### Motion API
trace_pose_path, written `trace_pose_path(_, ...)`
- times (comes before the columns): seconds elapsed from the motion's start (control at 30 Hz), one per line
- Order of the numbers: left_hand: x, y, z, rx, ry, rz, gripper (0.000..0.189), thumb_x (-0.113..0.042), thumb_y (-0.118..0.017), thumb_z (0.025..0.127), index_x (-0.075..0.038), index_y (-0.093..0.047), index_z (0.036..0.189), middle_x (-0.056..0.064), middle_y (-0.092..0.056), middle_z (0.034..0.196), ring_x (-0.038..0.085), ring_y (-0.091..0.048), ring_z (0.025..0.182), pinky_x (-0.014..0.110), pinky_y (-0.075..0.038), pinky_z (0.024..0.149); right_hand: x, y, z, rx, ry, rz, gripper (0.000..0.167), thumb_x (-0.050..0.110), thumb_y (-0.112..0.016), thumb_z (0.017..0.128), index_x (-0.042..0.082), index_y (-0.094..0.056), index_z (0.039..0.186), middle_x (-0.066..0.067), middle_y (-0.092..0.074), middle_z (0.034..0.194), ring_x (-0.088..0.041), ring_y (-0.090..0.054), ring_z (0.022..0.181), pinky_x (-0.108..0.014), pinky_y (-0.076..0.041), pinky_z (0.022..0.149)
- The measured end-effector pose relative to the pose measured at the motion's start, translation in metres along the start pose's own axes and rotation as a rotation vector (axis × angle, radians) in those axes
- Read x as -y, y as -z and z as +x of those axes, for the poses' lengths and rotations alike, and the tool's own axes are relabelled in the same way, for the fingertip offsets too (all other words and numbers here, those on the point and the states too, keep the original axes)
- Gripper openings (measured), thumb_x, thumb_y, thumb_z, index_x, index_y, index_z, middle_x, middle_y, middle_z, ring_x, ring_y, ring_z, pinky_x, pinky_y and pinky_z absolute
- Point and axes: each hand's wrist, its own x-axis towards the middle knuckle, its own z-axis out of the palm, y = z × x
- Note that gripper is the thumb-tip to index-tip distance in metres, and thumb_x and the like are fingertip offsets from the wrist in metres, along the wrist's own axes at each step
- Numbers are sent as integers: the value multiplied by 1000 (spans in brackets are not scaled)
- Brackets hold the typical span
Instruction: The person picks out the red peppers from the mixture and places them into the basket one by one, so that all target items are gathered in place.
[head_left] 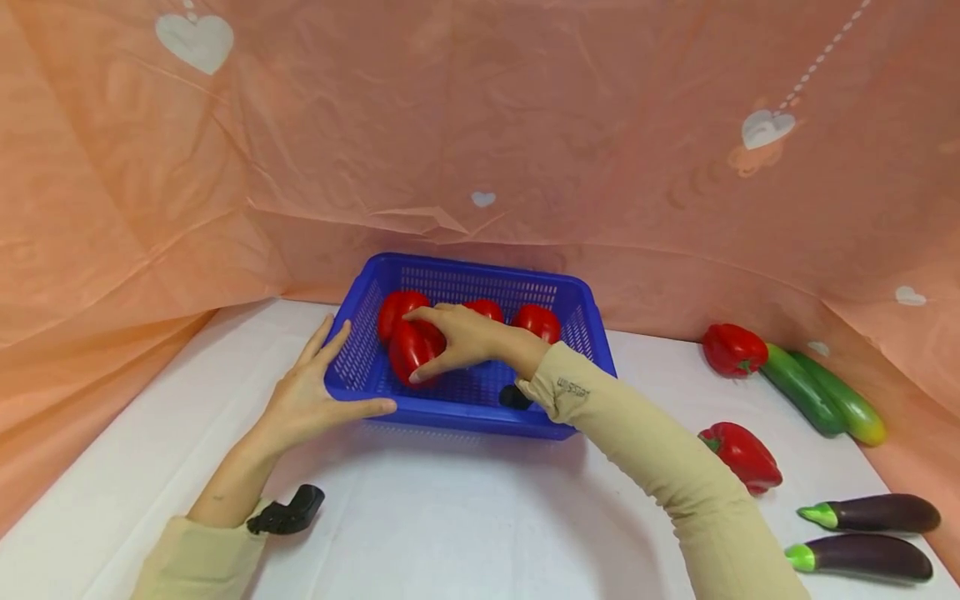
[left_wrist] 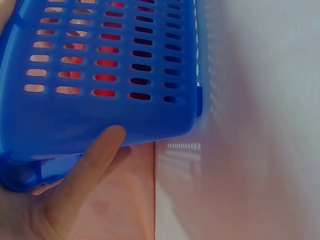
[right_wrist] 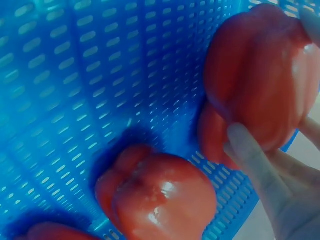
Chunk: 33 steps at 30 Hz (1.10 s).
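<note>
My right hand [head_left: 461, 337] grips a glossy red bell pepper [head_left: 411, 354] inside the blue plastic basket [head_left: 465, 412], thumb on the near side and fingers over the far side. In the right wrist view this pepper [right_wrist: 260, 75] overlaps another one behind it. Other red bell peppers lie in the basket: one at the left [head_left: 393, 310], one partly behind my right hand [head_left: 486, 309], one toward the right [head_left: 537, 320]. My left hand [head_left: 303, 408] rests at the basket's front left corner with straight, spread fingers; its thumb [left_wrist: 102, 147] lies against the perforated wall.
To the right on the white tablecloth [head_left: 450, 517] lie two more red bell peppers [head_left: 735, 348] [head_left: 742, 457], two green cucumbers [head_left: 806, 390] and two dark eggplants [head_left: 873, 512]. A peach sheet [head_left: 525, 125] with white hearts hangs behind and at both sides. Small black devices sit at both wrists.
</note>
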Motion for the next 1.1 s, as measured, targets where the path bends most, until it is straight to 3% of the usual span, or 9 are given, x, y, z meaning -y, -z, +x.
trace_pose_path(0.3,0,1,-1,2,-2,5,120,-58,-79,68,-15,-10,155,5,3,163,55,-22,137,73,-28,100,9,-4,6,45,-25,27,83,54,-73,77,18,-40,143,-6,-52,138,-23,-49,124,-39,-49,99)
trace_pose_path(0.47,-1,3,-2,4,-3,-3,120,-58,-79,68,-16,-9,155,5,4,163,54,-21,138,74,-27,100,12,-6,9,50,-16,23,83,54,-73,77,16,-40,143,-7,-52,139,-24,-47,128,-38,-44,105)
trace_pose_path(0.7,0,4,-3,1,-6,13,119,-58,-78,68,-14,-11,155,6,3,163,54,-22,138,74,-27,100,10,-5,7,106,53,103,82,42,-76,79,14,-38,146,-9,-55,132,-16,-64,94,-24,-51,87)
trace_pose_path(0.83,0,3,-3,3,-6,17,119,-59,-78,68,-14,-10,155,5,3,163,54,-23,138,73,-28,100,6,1,2,98,68,114,80,38,-76,81,11,-38,146,-12,-53,135,-25,-62,108,-29,-51,94)
trace_pose_path(1.1,1,4,-3,3,0,18,120,-60,-79,67,-15,-10,155,3,4,163,55,-22,137,74,-27,100,3,15,-9,21,53,87,75,41,-74,81,13,-44,144,-15,-49,137,-26,-58,115,-33,-49,96)
